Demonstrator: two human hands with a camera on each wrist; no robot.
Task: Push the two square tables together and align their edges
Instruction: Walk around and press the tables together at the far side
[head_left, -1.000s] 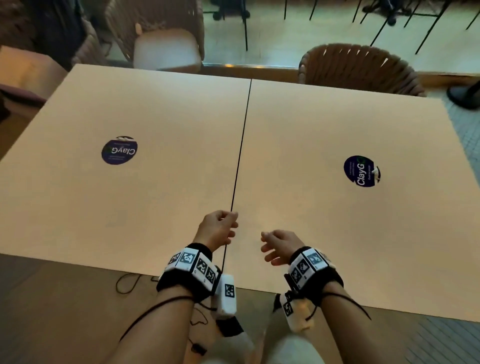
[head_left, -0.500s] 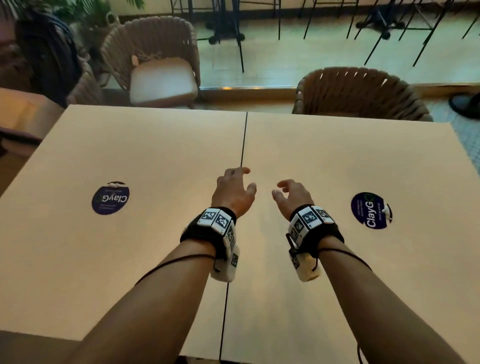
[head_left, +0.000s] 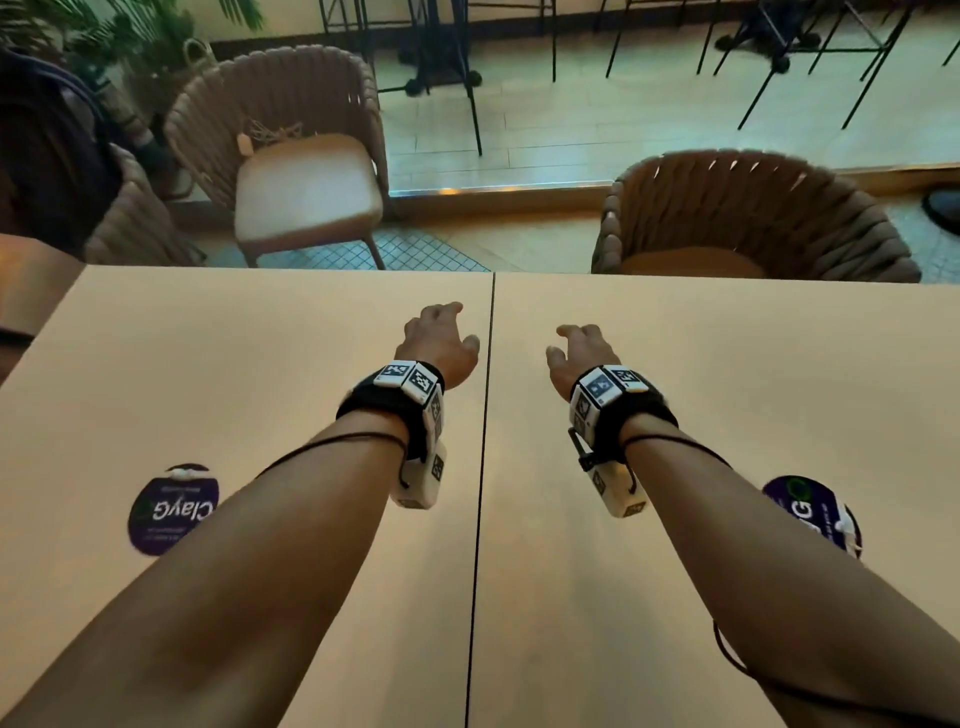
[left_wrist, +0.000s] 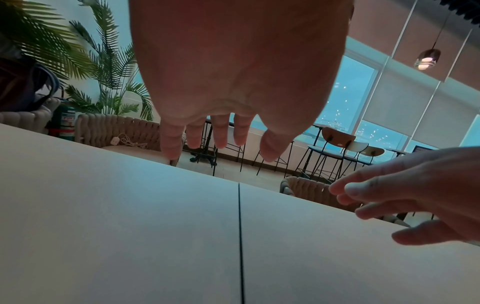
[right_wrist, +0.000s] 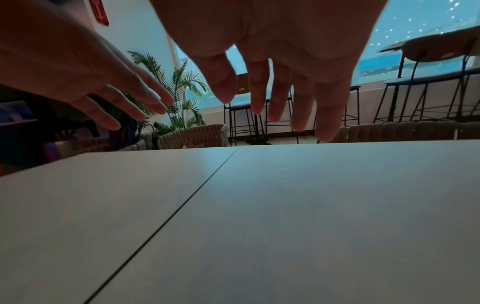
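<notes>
Two pale square tables stand side by side, the left table (head_left: 218, 374) and the right table (head_left: 727, 374), with only a thin dark seam (head_left: 480, 467) between them. Their far edges look level. Both arms stretch over the tops toward the far edge. My left hand (head_left: 441, 338) hovers just left of the seam, fingers loosely spread and holding nothing. My right hand (head_left: 582, 348) hovers just right of it, also spread and empty. In the wrist views the left hand's fingers (left_wrist: 221, 133) and the right hand's fingers (right_wrist: 272, 98) hang above the tabletop without touching it.
Two woven chairs stand beyond the far edge, one at the left (head_left: 291, 156), one at the right (head_left: 753, 218). A round purple sticker lies on each table (head_left: 171, 509) (head_left: 810, 519). Bar stools (head_left: 779, 52) and a palm plant (left_wrist: 103, 72) stand farther back. A dark bag (head_left: 47, 156) sits far left.
Both hands have moved from the near edge along the seam toward the far edge, arms stretching out. Their fingers have uncurled and spread. The tables have stayed together.
</notes>
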